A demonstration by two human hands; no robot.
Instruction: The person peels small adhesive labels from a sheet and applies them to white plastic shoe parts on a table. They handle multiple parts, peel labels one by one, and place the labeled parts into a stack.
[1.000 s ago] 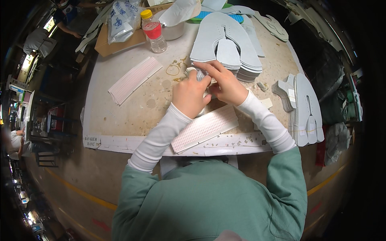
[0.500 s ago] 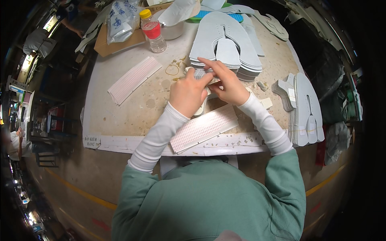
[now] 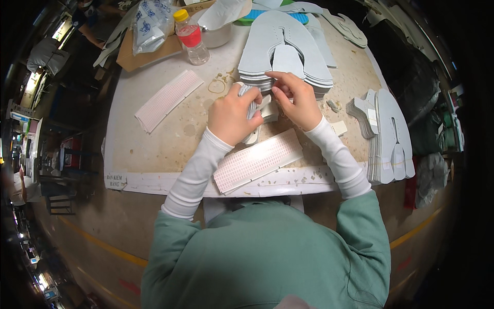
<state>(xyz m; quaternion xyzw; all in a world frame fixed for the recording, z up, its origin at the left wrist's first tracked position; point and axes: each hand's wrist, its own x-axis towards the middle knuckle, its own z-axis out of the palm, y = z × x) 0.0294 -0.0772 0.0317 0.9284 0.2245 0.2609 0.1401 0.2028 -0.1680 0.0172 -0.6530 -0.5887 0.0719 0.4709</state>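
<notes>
My left hand [image 3: 229,117] is closed around a small stack of light grey cut pieces [image 3: 250,109], partly hidden by its fingers. To its right, my right hand [image 3: 298,100] has its thumb and index finger apart, with nothing visible between them. The index fingertip lies at the front edge of a thick stack of pale grey shoe-upper pieces [image 3: 260,44]; whether it touches them I cannot tell. Below my left hand are off-white objects [image 3: 253,136], mostly covered. Closer to me lies a pad of white sticker sheets [image 3: 260,160] with rows of pink print.
Another sticker pad [image 3: 169,100] and rubber bands [image 3: 218,85] lie to the left. Behind stand a yellow-capped bottle [image 3: 193,41] and a cardboard box [image 3: 128,56] with a plastic bag. Banded grey pieces [image 3: 383,139] sit at the table's right edge.
My hands have moved apart after being together over the small grey pieces. The left has shifted slightly left with the stack, and the right has drawn away from it.
</notes>
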